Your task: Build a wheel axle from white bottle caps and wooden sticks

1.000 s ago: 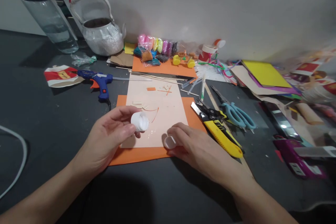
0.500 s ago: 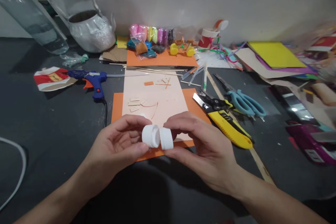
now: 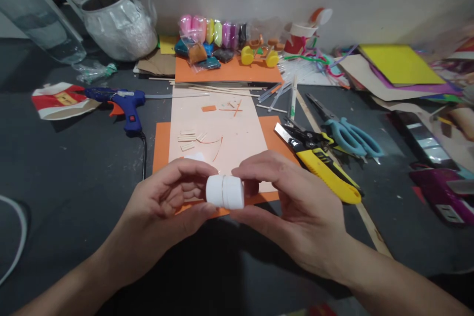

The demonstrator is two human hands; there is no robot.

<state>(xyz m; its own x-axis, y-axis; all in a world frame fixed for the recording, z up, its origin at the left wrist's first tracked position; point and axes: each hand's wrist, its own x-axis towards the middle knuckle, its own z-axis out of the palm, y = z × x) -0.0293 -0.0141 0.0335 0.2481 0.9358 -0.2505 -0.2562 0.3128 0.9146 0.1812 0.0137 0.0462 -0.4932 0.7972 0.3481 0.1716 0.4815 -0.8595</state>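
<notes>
My left hand (image 3: 177, 197) and my right hand (image 3: 285, 202) hold two short white rounded pieces end to end, like a small barrel. Thumb and fingertips of the left grip the left half (image 3: 214, 191); the right pinches the right half (image 3: 234, 192). A thin seam runs where the halves meet. They are held above a pale sheet (image 3: 237, 133) lying on orange paper (image 3: 162, 148). Short wooden stick pieces (image 3: 187, 136) and an orange scrap (image 3: 209, 108) rest on the pale sheet.
To the left lies a blue glue gun (image 3: 129, 108); at right are a yellow box cutter (image 3: 329, 177), blue-handled scissors (image 3: 351, 136) and a purple tool (image 3: 440, 197). Behind stand bagged clay (image 3: 207, 34), a small yellow-wheeled cart (image 3: 259, 54) and a silver kettle-like pot (image 3: 118, 27).
The two white pieces, apart with a gap before, are now pressed together along one seam. Both hands have come slightly closer. The camera view has tilted a little.
</notes>
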